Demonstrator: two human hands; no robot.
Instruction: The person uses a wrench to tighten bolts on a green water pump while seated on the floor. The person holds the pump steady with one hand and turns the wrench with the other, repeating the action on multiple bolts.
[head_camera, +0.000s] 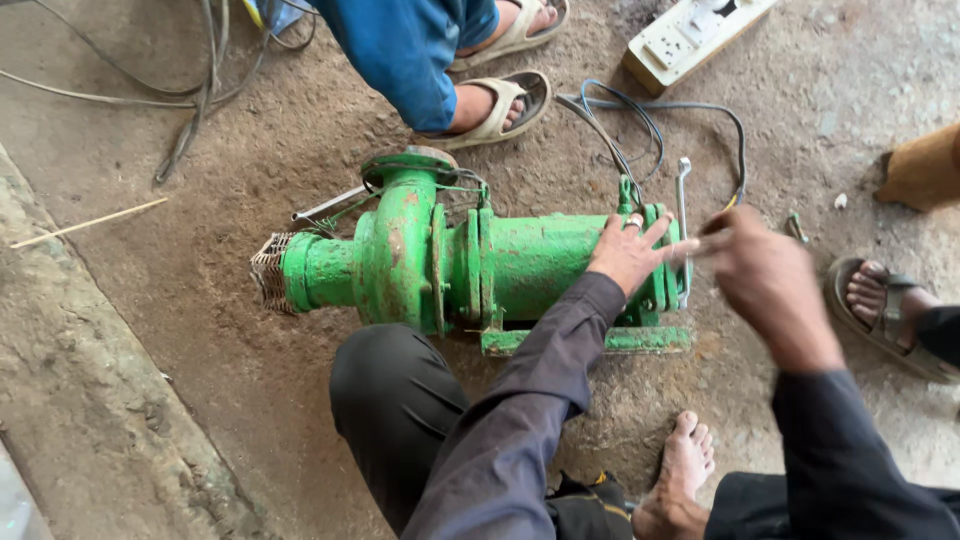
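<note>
Green cast-metal pump with motor housing (470, 265) lies sideways on dirt floor (180, 300). Left hand (630, 252) spread flat on motor end, fingers released. Right hand (765, 275) just beside it, blurred; grip cannot tell. Looks heavy, rigid, paint chipped; flanges and base rail offer firmest hold.
</note>
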